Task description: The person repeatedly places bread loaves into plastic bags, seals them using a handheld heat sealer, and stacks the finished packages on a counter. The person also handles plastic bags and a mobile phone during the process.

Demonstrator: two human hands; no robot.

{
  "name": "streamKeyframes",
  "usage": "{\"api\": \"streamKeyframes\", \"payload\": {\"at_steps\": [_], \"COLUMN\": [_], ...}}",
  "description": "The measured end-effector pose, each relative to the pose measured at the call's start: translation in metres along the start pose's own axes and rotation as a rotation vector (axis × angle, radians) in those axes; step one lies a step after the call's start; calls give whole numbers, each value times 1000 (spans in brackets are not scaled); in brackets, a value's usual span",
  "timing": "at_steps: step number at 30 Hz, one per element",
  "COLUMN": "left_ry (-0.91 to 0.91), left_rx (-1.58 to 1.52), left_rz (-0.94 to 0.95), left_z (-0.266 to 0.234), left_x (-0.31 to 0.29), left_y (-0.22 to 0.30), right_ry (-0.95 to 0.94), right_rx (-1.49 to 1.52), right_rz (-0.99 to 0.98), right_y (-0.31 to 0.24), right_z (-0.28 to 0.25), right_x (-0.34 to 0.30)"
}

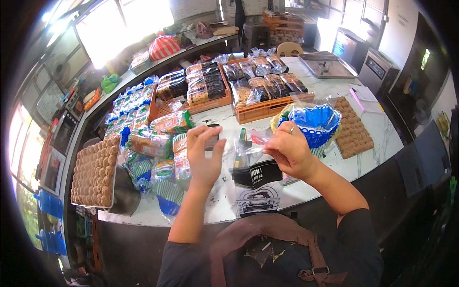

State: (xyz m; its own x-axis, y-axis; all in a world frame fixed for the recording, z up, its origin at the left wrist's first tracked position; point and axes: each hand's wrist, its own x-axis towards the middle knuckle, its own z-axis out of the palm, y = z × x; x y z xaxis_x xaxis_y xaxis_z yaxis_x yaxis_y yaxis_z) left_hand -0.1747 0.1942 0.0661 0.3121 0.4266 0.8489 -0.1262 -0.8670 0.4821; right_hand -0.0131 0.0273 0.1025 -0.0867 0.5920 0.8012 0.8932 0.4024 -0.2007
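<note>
In front of my chest hangs a clear plastic bag point(258, 176) with black print on its lower part. My right hand point(292, 149), wearing a ring, pinches the bag's upper right edge. On the other side of the bag, my left hand point(204, 155) is raised with thumb and fingers apart, and nothing shows in it. Wrapped bread loaves point(152, 144) in green and clear packaging lie heaped to the left of that hand. Just beyond my right hand sits a blue scalloped-edged container point(316, 125), partly covered by clear plastic.
Orange crates point(260, 112) of dark-wrapped loaves stand at the table's far side. Trays of small brown rolls flank me: one tray point(94, 174) on the left, another point(354, 128) on the right. A metal tray point(334, 69) lies at the far right of the marble-patterned table point(377, 136).
</note>
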Motion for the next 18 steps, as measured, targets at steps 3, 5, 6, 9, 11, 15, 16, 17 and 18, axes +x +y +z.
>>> {"api": "streamKeyframes", "payload": {"at_steps": [3, 5, 6, 9, 11, 15, 16, 17, 18], "left_ry": [-381, -579, -636, -842, -893, -770, -743, -640, -567], "left_rx": [-202, -321, -320, -323, -498, -872, -959, -1137, -1345], "left_rz": [118, 84, 99, 21, -99, -264, -332, -478, -478], "left_z": [-4, 1, 4, 18, 26, 37, 39, 38, 39], "left_x": [12, 17, 20, 25, 27, 33, 36, 40, 46], "left_y": [26, 37, 37, 34, 28, 26, 27, 28, 26], "right_ry": [27, 40, 35, -71, -137, -353, -426, -491, -556], "right_rx": [5, 76, 142, 421, 547, 534, 503, 468, 434], "right_rz": [-19, -13, 19, 361, 493, 579, 589, 579, 569], "right_y": [-2, -5, -6, -12, -13, -6, -4, -2, 0], "right_z": [0, -2, -5, -17, -22, -29, -31, -32, -35], "right_x": [-1, -2, -3, -13, -21, -40, -44, -47, -50]}}
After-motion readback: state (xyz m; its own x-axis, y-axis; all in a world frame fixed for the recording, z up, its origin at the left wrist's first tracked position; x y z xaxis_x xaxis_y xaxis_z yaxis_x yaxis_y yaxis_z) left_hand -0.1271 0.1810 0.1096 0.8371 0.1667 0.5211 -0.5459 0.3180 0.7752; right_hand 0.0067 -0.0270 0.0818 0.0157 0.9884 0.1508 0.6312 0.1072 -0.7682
